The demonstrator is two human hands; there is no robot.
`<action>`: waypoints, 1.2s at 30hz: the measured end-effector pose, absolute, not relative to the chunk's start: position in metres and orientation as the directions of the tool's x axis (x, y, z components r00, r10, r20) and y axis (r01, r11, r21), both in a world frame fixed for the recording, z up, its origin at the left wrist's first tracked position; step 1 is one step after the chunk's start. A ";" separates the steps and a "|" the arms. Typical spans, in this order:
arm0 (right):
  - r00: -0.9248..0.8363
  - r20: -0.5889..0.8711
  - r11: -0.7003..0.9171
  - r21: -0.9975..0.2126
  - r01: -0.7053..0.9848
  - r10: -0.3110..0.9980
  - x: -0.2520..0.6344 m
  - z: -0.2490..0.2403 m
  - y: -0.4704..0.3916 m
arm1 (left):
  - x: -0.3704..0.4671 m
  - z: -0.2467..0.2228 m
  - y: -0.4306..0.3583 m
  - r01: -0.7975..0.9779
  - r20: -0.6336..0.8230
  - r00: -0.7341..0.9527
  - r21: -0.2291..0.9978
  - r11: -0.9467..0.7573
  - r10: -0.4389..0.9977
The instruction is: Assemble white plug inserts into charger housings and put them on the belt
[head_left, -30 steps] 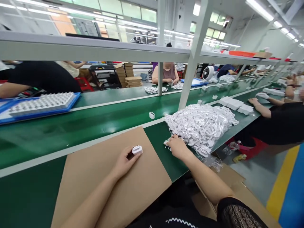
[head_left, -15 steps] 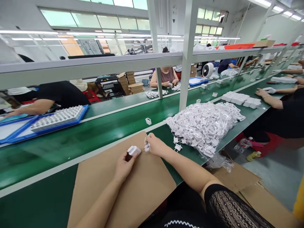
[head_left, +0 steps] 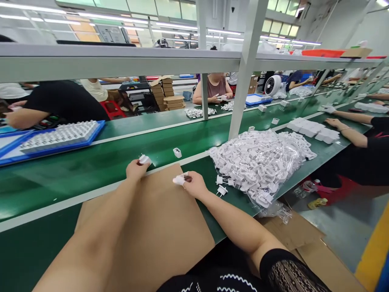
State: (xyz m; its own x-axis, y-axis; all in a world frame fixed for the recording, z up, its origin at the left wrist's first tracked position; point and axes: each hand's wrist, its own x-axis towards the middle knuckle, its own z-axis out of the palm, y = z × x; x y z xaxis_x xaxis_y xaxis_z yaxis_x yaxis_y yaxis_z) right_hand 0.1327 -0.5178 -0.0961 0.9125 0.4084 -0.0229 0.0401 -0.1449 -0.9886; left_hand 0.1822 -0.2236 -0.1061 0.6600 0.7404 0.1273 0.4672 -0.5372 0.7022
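My left hand point(head_left: 135, 168) is closed on a white plug housing point(head_left: 144, 159), held over the near edge of the green belt point(head_left: 121, 152). Over the cardboard sheet point(head_left: 161, 219), my right hand point(head_left: 194, 184) pinches a small white part point(head_left: 180, 179) whose exact shape is partly hidden by the fingers. A single white housing point(head_left: 177, 152) sits on the belt between and beyond my hands. To the right of my right hand, a few loose white pieces with metal pins point(head_left: 222, 191) lie beside a large plastic bag full of white parts point(head_left: 252, 162).
A metal post point(head_left: 244, 77) rises behind the bag, under a long shelf rail point(head_left: 121, 67). Blue trays point(head_left: 94, 136) with white parts stand across the belt at left. Co-workers sit opposite and at right, near stacked white blocks point(head_left: 306, 127).
My left hand has moved forward and left with its housing, from over the cardboard to the belt. My right hand stays near the cardboard's far corner. The view has shifted slightly.
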 end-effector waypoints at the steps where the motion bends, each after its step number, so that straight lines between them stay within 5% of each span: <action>1: 0.923 -0.115 0.028 -0.991 -0.135 0.368 0.135 -0.094 -0.518 | 0.184 -0.107 -0.229 0.484 0.164 0.615 0.693 -0.534 0.771; 3: 0.887 -0.285 0.290 -0.870 -0.399 0.364 0.139 -0.088 -0.518 | 0.188 -0.109 -0.242 0.487 0.306 0.511 0.667 -0.564 0.803; 6: 0.804 -0.420 0.424 -0.692 -0.584 0.421 0.141 -0.080 -0.519 | 0.206 -0.111 -0.265 0.300 0.541 0.586 0.546 -0.782 0.603; 11: 0.758 -0.464 0.426 -0.635 -0.645 0.458 0.141 -0.080 -0.519 | 0.255 -0.120 -0.289 0.055 0.267 0.936 0.531 -0.845 0.229; 18: 0.883 -0.354 0.396 -0.796 -0.458 0.309 0.146 -0.087 -0.522 | 0.243 -0.105 -0.287 -0.002 0.289 0.943 0.507 -0.862 0.167; 23: 0.976 -0.081 0.478 -0.862 -0.171 0.203 0.140 -0.080 -0.519 | 0.166 -0.099 -0.296 -0.184 0.431 0.902 0.464 -0.867 0.039; 26: 0.977 0.036 0.477 -0.876 -0.069 0.209 0.134 -0.080 -0.516 | 0.113 -0.114 -0.320 -0.208 0.412 0.910 0.542 -0.814 0.042; 32: 0.915 0.196 0.166 -0.975 0.145 0.352 0.134 -0.093 -0.515 | 0.045 -0.135 -0.353 -0.107 0.267 0.944 0.803 -0.587 0.194; 36: 0.830 0.338 -0.023 -0.921 0.388 0.444 0.131 -0.090 -0.522 | 0.035 -0.135 -0.350 -0.115 0.221 0.960 0.869 -0.481 0.169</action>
